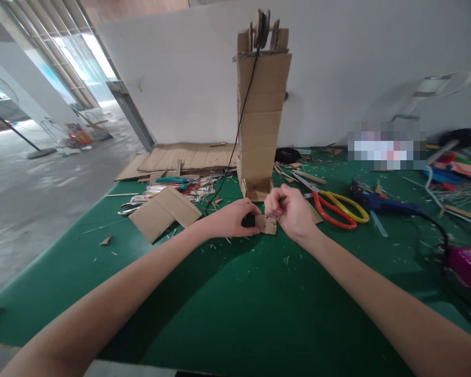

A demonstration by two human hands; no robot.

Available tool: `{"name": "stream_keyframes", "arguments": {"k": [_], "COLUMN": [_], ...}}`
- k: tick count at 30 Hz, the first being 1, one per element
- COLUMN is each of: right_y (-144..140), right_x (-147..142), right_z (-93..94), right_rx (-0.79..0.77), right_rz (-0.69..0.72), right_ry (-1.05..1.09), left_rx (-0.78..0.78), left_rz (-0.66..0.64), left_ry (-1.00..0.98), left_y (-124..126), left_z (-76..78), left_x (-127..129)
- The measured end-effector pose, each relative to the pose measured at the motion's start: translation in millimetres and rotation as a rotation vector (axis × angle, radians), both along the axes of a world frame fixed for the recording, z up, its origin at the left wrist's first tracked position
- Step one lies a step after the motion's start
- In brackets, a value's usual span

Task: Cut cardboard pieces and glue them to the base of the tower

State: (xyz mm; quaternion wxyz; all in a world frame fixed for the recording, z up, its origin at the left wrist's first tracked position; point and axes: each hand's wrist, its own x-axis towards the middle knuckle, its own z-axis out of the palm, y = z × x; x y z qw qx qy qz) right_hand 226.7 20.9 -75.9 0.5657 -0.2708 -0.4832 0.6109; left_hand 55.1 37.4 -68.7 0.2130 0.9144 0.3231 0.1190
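- Both hands meet at the middle of the frame: the left hand (235,220) is curled around a small black part (248,221), fingers closed on it, and the right hand (288,209) pinches closed at the top of a small cardboard piece (267,224) that sits on the green table (227,314) between the two hands.
- At left of centre, a folded cardboard sheet (165,212) lies flat, well apart from the table's left edge, with small scraps scattered near that edge.
- Behind it, a heap of hand tools (172,186) and flat cardboard sheets (180,157) fill the far left of the table.
- Just behind the hands, a tall cardboard tower (261,115) stands upright, a black cord (241,115) hanging down its left side.
- Right of the hands lie scissors (333,207) with red and yellow handles, then a blue glue gun (377,201).
- No writing can be read; a blurred patch covers part of the upper right.
- Open green surface spreads across the lower frame between the forearms.
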Motion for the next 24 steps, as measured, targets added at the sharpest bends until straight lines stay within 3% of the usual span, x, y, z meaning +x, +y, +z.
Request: {"name": "stream_keyframes", "arguments": {"k": [6, 13, 24], "right_y": [7.6, 7.4, 13.6], "right_x": [-1.8, -5.1, -9.4], "right_z": [-14.5, -17.9, -13.7], "right_rx": [0.009, 0.107, -0.042], "right_rz": [-0.019, -0.062, -0.016], "right_ry": [-0.146, -0.193, -0.144], "left_rx": [0.020, 0.025, 0.034], "left_rz": [-0.030, -0.019, -0.012], "left_ry": [0.006, 0.013, 0.036], "left_y": [1.6, 1.0, 0.2], "left_z": [-1.6, -1.8, -3.6], "left_x": [-1.0, -0.4, 2.6]}}
